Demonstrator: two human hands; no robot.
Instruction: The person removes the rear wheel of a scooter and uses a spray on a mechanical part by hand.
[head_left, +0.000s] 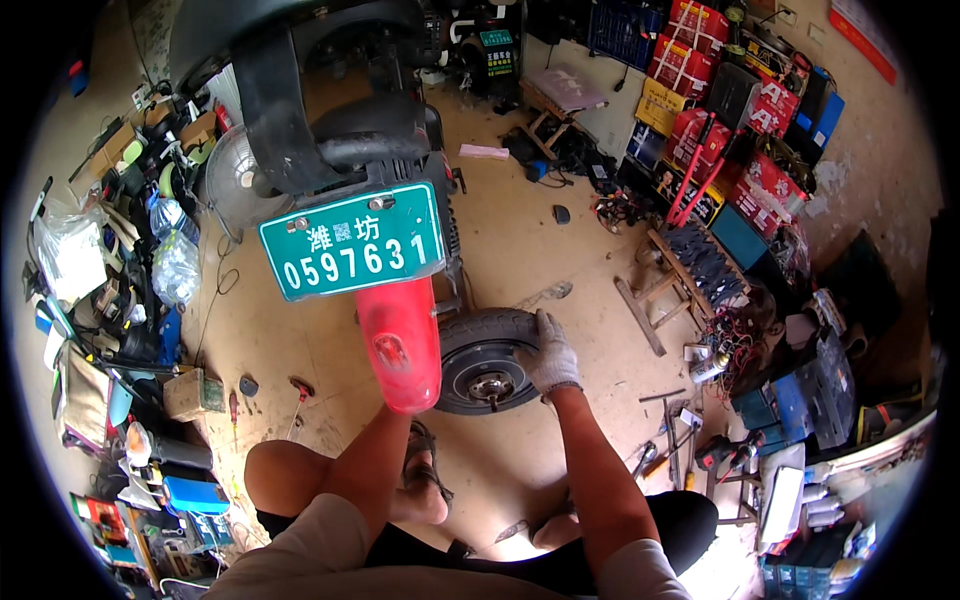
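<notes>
Gripping: gloved right hand [549,361], fingers clasped on the right edge of a black scooter wheel [484,362].
Scooter wheel: mid-frame, beside a red mudguard [400,345].
Left hand: hidden behind mudguard; finger state cannot be told.

"Where's the left hand?"
"Hidden behind the red mudguard [398,335], left of the gloved right hand [552,362]."
"And the wheel [468,368] that right hand touches?"
"Its left edge disappears behind that mudguard too."
"The scooter [280,125], beyond both hands?"
"Cut off up top, and those wires [738,345] right of the right hand look too small to tell apart."
</notes>
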